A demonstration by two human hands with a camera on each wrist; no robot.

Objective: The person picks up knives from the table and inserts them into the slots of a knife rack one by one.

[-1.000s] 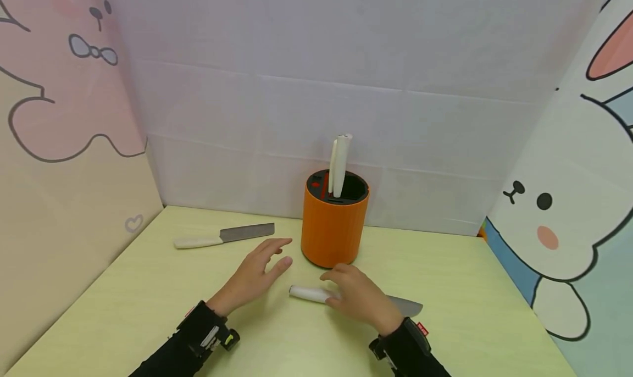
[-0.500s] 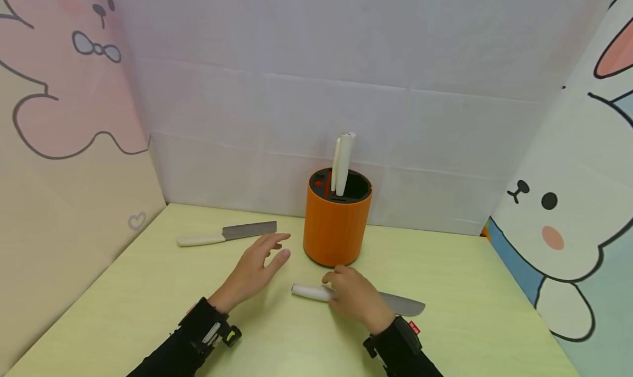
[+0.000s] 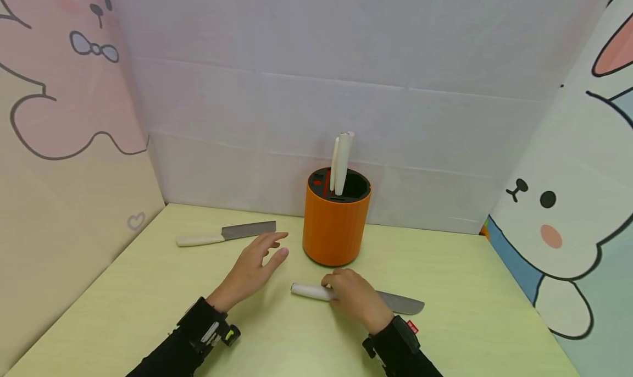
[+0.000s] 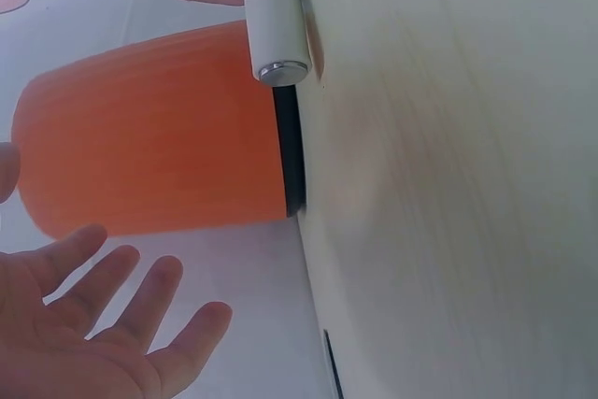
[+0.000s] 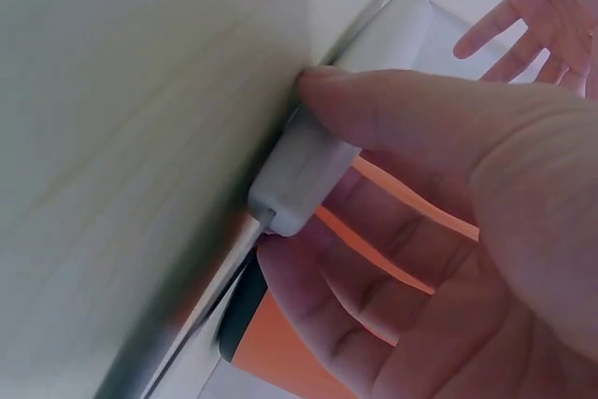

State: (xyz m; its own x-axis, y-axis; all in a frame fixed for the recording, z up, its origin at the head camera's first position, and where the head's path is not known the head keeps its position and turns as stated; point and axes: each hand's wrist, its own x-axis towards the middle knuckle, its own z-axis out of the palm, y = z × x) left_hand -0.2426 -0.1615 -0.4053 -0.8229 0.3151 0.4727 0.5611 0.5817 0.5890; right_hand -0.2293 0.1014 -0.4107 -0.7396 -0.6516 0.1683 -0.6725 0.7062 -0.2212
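Note:
A kitchen knife [image 3: 309,291] with a white handle and broad grey blade lies across the table in the head view. My right hand [image 3: 360,299] pinches its handle near the blade. In the right wrist view, the thumb presses one side of the white handle [image 5: 313,161] and the fingers lie along the other. My left hand [image 3: 249,271] holds nothing; its fingers are spread and relaxed, left of the orange knife block [image 3: 333,231]. Behind that hand lies a second knife [image 3: 200,239], square-tipped and white-handled, its blade partly overlapped by the fingertips in the head view.
Two white handles [image 3: 341,162] stand upright in the block's black slotted top. A white backdrop [image 3: 222,91] rises behind the pale yellow table [image 3: 470,300]. Panels with cartoon animals border the left and right sides.
My right hand has shifted slightly left along the knife, and its thumb has come in against the handle. The left hand keeps almost the same place.

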